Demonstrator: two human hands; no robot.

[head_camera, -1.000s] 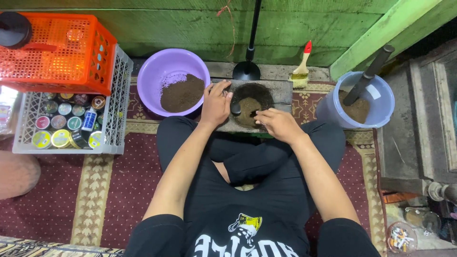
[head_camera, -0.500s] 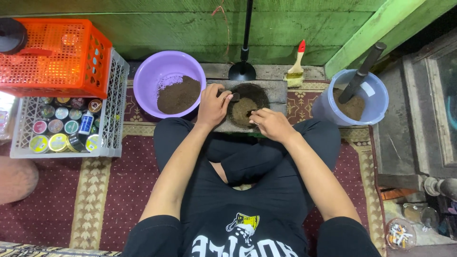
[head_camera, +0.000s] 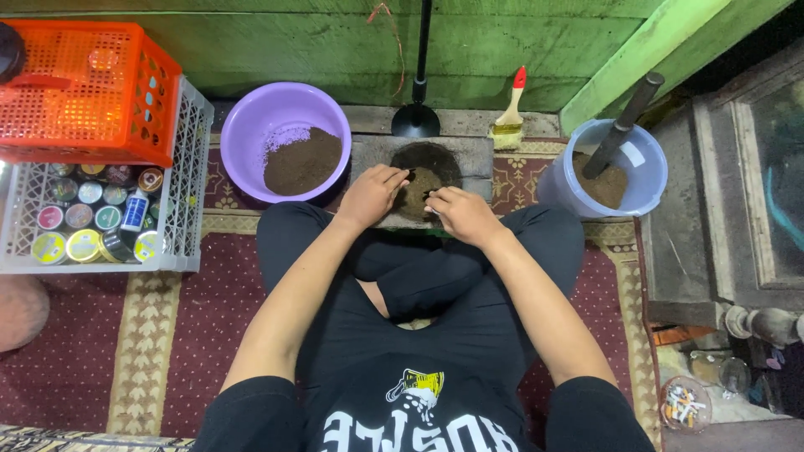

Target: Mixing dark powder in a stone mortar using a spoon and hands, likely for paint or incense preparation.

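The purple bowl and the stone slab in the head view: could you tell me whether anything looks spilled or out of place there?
Mostly tidy. The brown powder sits heaped to one side in the purple bowl, with a pale dusting smeared up its inner wall. On the stone slab, both hands work a dark powder patch; no spill onto the carpet shows.

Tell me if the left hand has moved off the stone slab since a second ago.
No. The left hand stays at the dark hollow's left edge on the slab.

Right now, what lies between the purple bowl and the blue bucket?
In the head view, a grey stone slab with a dark powder pile lies between the purple bowl and blue bucket; both hands work there.
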